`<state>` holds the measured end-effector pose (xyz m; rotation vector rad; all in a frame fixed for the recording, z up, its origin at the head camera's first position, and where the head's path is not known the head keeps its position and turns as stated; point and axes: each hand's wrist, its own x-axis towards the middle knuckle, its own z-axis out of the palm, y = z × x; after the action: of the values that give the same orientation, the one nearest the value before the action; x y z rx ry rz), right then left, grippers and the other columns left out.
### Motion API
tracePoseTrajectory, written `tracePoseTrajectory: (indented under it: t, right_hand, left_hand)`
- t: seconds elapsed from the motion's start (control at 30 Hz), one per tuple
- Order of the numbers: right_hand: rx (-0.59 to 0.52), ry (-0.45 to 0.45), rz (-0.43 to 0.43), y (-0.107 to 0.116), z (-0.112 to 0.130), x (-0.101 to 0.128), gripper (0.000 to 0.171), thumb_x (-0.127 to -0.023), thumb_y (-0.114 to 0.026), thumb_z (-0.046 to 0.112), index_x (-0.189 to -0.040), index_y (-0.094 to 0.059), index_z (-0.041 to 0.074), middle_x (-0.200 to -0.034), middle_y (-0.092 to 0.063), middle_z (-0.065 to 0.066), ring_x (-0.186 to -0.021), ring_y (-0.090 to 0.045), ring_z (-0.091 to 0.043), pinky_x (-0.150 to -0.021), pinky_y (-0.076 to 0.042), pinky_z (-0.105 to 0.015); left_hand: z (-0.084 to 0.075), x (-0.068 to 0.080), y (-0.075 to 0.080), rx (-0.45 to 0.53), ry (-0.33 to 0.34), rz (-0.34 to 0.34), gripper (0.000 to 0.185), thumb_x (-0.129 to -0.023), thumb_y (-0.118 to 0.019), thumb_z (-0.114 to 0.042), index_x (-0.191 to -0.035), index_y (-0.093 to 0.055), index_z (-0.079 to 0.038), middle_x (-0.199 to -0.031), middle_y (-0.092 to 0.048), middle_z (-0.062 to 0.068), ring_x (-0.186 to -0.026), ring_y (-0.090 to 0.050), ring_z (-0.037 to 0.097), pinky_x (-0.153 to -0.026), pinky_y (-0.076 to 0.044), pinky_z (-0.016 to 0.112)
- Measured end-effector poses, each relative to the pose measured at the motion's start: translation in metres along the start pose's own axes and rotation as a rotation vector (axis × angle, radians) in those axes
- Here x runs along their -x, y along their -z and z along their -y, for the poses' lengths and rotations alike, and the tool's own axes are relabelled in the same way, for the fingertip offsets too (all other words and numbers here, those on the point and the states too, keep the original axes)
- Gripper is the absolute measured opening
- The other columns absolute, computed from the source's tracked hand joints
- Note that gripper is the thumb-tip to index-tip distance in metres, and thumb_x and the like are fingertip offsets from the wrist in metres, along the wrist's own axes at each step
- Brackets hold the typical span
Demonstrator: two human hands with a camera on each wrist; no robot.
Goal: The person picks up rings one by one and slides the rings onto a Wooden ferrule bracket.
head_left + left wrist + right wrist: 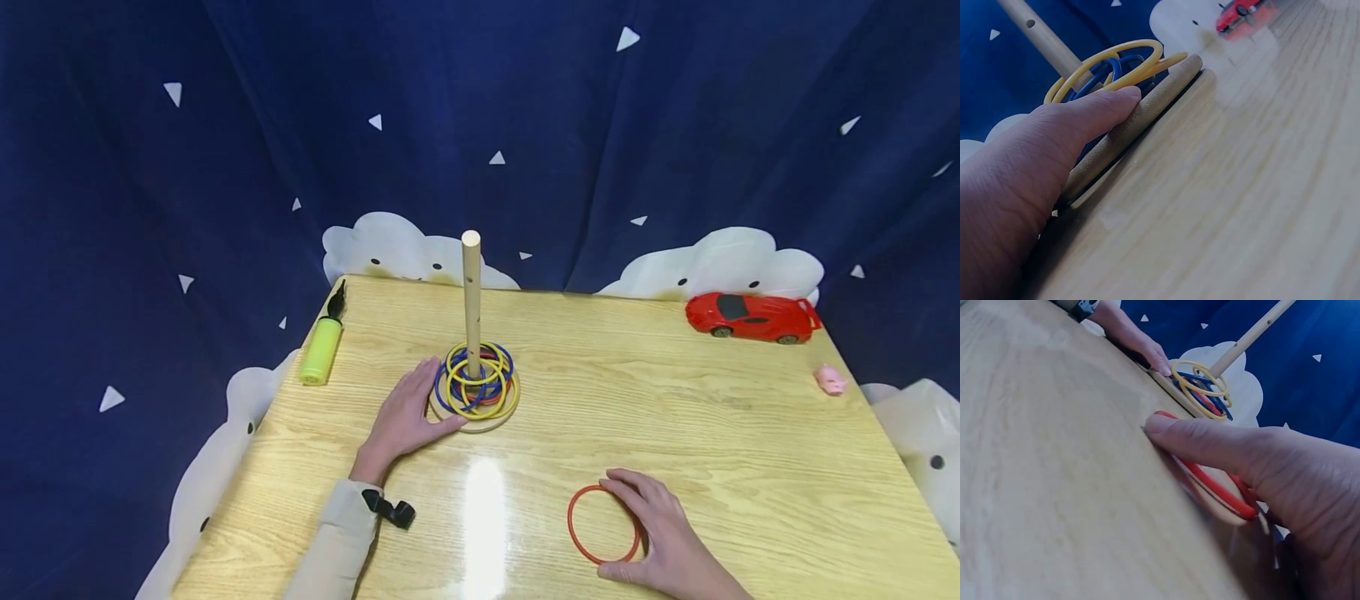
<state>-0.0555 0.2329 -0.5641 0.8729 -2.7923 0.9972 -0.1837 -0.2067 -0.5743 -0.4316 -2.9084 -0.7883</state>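
Two hands: left hand (pixel 405 412) on base (pixel 480 423), right hand (pixel 660 533) at red ring (pixel 592 525)

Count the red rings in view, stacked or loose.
2 that I can make out. One loose red ring lies flat on the table under the right hand. One red ring on the peg sits among yellow and blue rings; more may be hidden there.

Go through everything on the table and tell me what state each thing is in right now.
Left hand: open, flat against the round base.
Right hand: fingers on the red ring.
Red ring: flat on the table, off the peg.
Peg: upright.
Stacked rings: threaded on the peg.
Red car: on its wheels.
Yellow pump: lying down.
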Motion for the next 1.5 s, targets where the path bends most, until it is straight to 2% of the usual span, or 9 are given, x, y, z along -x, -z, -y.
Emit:
tracePoseTrajectory:
  t: [0.13, 0.27, 0.4, 0.5, 0.6, 0.8, 0.87, 1.2, 1.5]
  right_hand:
    - [0.016, -0.031, -0.048, -0.004, 0.001, 0.001, 0.101, -0.066, -0.094, 0.061, -0.148, -0.057, 0.014, -0.149, -0.050, -0.002, -0.134, -0.042, -0.025, -0.098, -0.034, -0.058]
    - [0.083, -0.047, -0.116, -0.011, 0.001, 0.000, 0.099, -0.060, -0.097, 0.062, -0.138, -0.062, 0.012, -0.140, -0.054, 0.003, -0.127, -0.047, -0.018, -0.097, -0.037, -0.048]
    - [0.146, -0.010, -0.176, -0.013, 0.003, -0.001, 0.099, -0.053, -0.100, 0.058, -0.133, -0.066, 0.010, -0.134, -0.058, 0.001, -0.122, -0.051, -0.018, -0.095, -0.039, -0.040]
    - [0.167, 0.005, -0.189, -0.012, 0.004, -0.002, 0.097, -0.051, -0.100, 0.057, -0.130, -0.067, 0.011, -0.131, -0.059, 0.000, -0.120, -0.052, -0.018, -0.096, -0.038, -0.038]
    - [0.169, -0.008, -0.178, -0.011, 0.005, -0.004, 0.097, -0.052, -0.100, 0.057, -0.130, -0.067, 0.011, -0.131, -0.059, 0.000, -0.121, -0.052, -0.016, -0.098, -0.037, -0.033]
    - [0.146, -0.020, -0.155, -0.006, 0.008, -0.009, 0.098, -0.055, -0.100, 0.055, -0.135, -0.064, 0.008, -0.134, -0.058, 0.001, -0.122, -0.051, -0.013, -0.102, -0.037, -0.012]
    - [0.139, -0.015, -0.141, -0.004, 0.008, -0.012, 0.099, -0.057, -0.099, 0.055, -0.136, -0.063, 0.007, -0.136, -0.058, 0.001, -0.122, -0.051, -0.012, -0.102, -0.035, -0.009]
    - [0.074, 0.074, -0.105, 0.010, 0.011, -0.041, 0.093, -0.063, -0.097, 0.055, -0.135, -0.063, 0.007, -0.134, -0.060, 0.002, -0.122, -0.055, -0.016, -0.107, -0.030, -0.005]
    - [0.046, 0.164, -0.032, 0.034, 0.018, -0.082, 0.097, -0.061, -0.099, 0.050, -0.139, -0.061, 0.007, -0.137, -0.059, 0.000, -0.127, -0.053, -0.016, -0.110, -0.034, -0.010]
  left_hand:
    - [0.001, 0.000, 0.000, -0.003, 0.006, -0.004, 0.118, -0.082, -0.066, -0.081, -0.167, -0.026, -0.010, -0.171, -0.028, 0.010, -0.159, -0.023, 0.027, -0.130, -0.021, 0.048]
    - [0.001, -0.001, -0.001, -0.004, 0.007, 0.002, 0.118, -0.082, -0.065, -0.082, -0.167, -0.025, -0.011, -0.172, -0.028, 0.009, -0.159, -0.023, 0.027, -0.130, -0.020, 0.048]
    - [0.001, -0.001, 0.000, 0.010, 0.012, 0.009, 0.118, -0.082, -0.065, -0.082, -0.167, -0.025, -0.011, -0.172, -0.027, 0.009, -0.159, -0.022, 0.026, -0.130, -0.019, 0.048]
    - [0.000, 0.000, 0.000, 0.020, 0.016, 0.010, 0.118, -0.082, -0.065, -0.082, -0.167, -0.025, -0.011, -0.172, -0.028, 0.009, -0.160, -0.021, 0.025, -0.130, -0.019, 0.048]
    - [0.000, 0.000, 0.000, 0.016, 0.017, 0.012, 0.118, -0.082, -0.065, -0.082, -0.167, -0.024, -0.011, -0.172, -0.027, 0.008, -0.160, -0.021, 0.024, -0.130, -0.019, 0.048]
    - [0.001, 0.000, 0.000, 0.002, 0.002, 0.002, 0.118, -0.082, -0.067, -0.081, -0.167, -0.026, -0.010, -0.172, -0.028, 0.009, -0.159, -0.023, 0.026, -0.130, -0.021, 0.049]
    - [0.001, -0.001, 0.000, -0.005, -0.005, -0.004, 0.118, -0.082, -0.067, -0.080, -0.166, -0.027, -0.009, -0.171, -0.028, 0.010, -0.159, -0.024, 0.028, -0.129, -0.022, 0.050]
    - [0.001, -0.001, -0.001, -0.004, -0.002, 0.004, 0.118, -0.082, -0.066, -0.080, -0.167, -0.024, -0.011, -0.171, -0.028, 0.009, -0.159, -0.023, 0.027, -0.130, -0.020, 0.048]
    - [0.002, -0.002, 0.000, -0.015, 0.004, 0.012, 0.119, -0.082, -0.067, -0.081, -0.167, -0.024, -0.011, -0.172, -0.027, 0.009, -0.159, -0.023, 0.026, -0.130, -0.019, 0.047]
